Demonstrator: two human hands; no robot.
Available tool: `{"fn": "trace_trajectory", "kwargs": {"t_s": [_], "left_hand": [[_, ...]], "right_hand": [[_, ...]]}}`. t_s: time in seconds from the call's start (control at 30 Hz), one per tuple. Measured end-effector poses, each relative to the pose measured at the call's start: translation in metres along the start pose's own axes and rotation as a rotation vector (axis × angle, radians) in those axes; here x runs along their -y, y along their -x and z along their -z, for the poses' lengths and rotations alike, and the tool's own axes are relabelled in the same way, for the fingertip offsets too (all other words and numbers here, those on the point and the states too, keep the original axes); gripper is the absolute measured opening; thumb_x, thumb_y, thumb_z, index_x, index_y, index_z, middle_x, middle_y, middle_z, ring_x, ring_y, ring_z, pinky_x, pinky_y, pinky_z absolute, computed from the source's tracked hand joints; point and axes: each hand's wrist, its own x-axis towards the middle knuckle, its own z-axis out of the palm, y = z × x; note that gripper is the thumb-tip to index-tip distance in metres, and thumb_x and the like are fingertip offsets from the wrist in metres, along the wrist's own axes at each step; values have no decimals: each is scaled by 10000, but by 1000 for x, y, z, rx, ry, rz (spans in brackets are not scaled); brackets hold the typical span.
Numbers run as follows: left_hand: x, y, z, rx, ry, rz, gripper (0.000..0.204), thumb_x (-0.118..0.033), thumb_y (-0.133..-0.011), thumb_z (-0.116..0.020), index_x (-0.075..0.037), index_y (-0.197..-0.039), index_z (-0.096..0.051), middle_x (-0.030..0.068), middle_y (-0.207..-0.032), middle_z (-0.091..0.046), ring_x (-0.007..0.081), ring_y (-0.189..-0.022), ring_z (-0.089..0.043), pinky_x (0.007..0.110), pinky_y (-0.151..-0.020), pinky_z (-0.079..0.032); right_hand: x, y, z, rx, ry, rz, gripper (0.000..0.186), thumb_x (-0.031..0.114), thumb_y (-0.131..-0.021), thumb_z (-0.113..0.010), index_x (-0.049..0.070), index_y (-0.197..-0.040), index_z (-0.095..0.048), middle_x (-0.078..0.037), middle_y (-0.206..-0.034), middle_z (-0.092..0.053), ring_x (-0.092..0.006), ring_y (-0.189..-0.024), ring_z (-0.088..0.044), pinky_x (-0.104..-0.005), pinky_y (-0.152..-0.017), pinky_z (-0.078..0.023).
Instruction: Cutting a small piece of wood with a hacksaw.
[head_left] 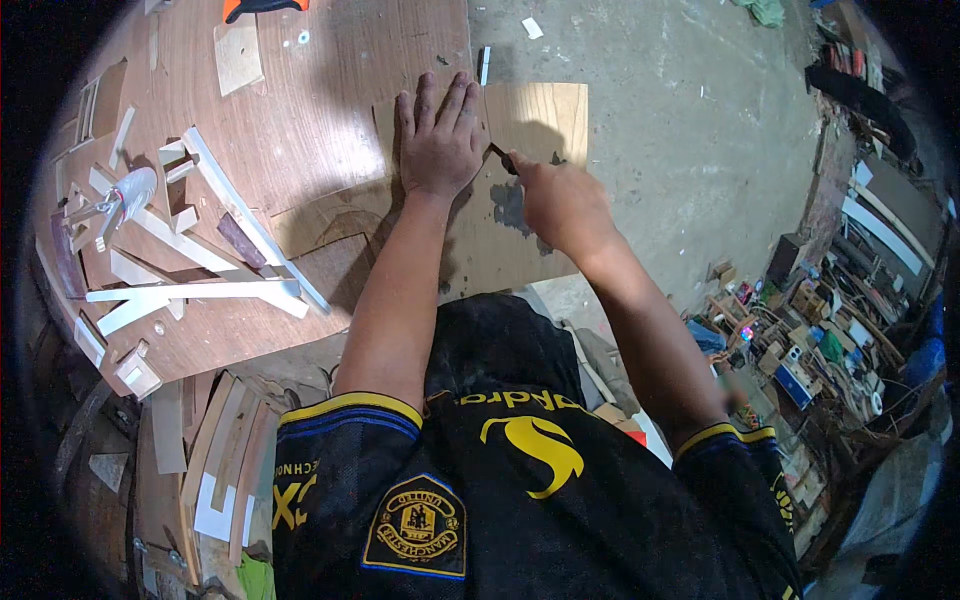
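A thin, pale wooden sheet (545, 105) with dark grey patches lies at the table's right edge and reaches out past it. My left hand (437, 140) presses flat on the sheet, palm down, fingers a little apart. To its right, my right hand (567, 205) is closed round a dark, narrow knife (503, 157), index finger stretched along it. The knife's tip touches or nearly touches the sheet just beside my left hand; most of its handle is hidden in my fist. Beyond the sheet's far edge a narrow whitish strip (485, 66) sticks out.
White and bare wood strips (195, 290) are piled on the left of the brown table (330, 60), with a silvery tool (130, 190) among them. Another thin board (335, 215) lies left of my forearm. Clutter (800, 350) covers the floor at right; boards (215, 460) stand at lower left.
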Motion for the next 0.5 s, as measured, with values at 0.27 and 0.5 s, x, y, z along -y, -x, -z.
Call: {"fn": "trace_trajectory", "kwargs": {"t_s": [0.27, 0.5], "left_hand": [[3, -5, -2, -8, -26, -11, 501, -283, -856, -506, -166, -1340, -562, -6, -1437, -485, 331, -1382, -349, 565, -1147, -192], [1, 2, -8, -25, -6, 10, 545, -271, -832, -538, -186, -1370, -538, -43, -1471, -452, 294, -1395, -346, 546, -1150, -179]], "right_hand": [[-11, -43, -32, -13, -47, 40, 407, 97, -853, -459, 153, -1227, -609, -191, -909, -699, -375, -839, -682, -468, -744, -543], [-7, -41, -30, 35, -64, 23, 388, 103, -851, -456, 102, -1210, -602, -220, -965, -687, -392, -888, -669, -489, -779, -530]]}}
